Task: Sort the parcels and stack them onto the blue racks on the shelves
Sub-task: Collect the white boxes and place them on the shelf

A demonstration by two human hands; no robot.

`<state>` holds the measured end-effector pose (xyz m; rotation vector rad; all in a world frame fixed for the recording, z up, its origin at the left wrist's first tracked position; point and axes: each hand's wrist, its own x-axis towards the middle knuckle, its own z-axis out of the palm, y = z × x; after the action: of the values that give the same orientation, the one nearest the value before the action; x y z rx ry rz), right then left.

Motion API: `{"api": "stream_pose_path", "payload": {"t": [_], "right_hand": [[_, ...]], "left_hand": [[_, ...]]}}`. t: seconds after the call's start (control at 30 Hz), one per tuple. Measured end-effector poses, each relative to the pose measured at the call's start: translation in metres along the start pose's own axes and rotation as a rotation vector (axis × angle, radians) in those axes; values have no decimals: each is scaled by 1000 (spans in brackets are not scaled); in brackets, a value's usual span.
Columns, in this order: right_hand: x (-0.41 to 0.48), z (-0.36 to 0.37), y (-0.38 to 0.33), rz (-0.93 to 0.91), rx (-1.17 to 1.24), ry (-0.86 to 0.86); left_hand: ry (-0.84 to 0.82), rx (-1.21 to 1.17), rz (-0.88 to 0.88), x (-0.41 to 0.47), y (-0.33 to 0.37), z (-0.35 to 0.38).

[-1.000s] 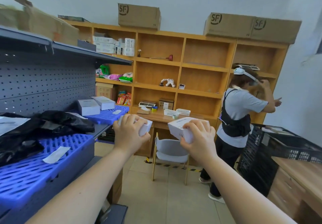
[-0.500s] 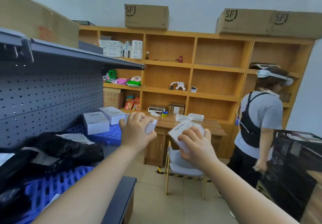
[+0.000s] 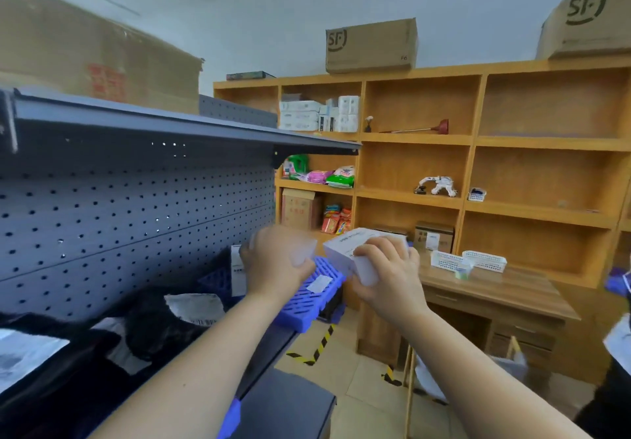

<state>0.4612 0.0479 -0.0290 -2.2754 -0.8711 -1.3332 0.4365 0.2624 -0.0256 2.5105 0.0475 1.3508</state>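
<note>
My left hand (image 3: 273,264) grips a small white parcel box (image 3: 305,251) over the far blue rack (image 3: 304,298) on the grey metal shelf. My right hand (image 3: 386,274) holds a second white box (image 3: 345,245) with printed text, just right of the rack's end. Another white box (image 3: 236,269) stands on that rack, mostly hidden behind my left hand. Black plastic parcels (image 3: 153,329) with white labels lie on the shelf nearer to me.
A grey pegboard back panel (image 3: 119,220) and an upper shelf edge (image 3: 191,131) close in the left side. A wooden cabinet (image 3: 471,172) and desk (image 3: 495,291) stand ahead. Another person shows at the right edge (image 3: 618,346). Hazard tape marks the floor (image 3: 317,346).
I have moved closer to the far end of the shelf and turned left. Both hands, each still holding its white box, now hover over the far blue rack. The other person has slid to the frame edge.
</note>
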Motion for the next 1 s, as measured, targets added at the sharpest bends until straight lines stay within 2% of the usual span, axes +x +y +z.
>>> {"api": "stream_pose_path", "payload": {"t": [0.1,0.27,0.57,0.7,0.8,1.0], "right_hand": [[22,39,9,62,126,-17],[58,97,34,43,210,-79],[86,182,58,-165,252,-105],[91,211,61,-159,286,-188],[95,229,56,-168,328,-270],[104,240,28,-209,305,-279]], "left_hand": [[65,28,-31,9,-20,19],[111,166,-56,33,-48,42],[-52,275,-161,43,-79,77],[-150,266,-219,36,-96,82],[-158,245,-272,32,-92,73],[-226,376,-333,36,-75,46]]}}
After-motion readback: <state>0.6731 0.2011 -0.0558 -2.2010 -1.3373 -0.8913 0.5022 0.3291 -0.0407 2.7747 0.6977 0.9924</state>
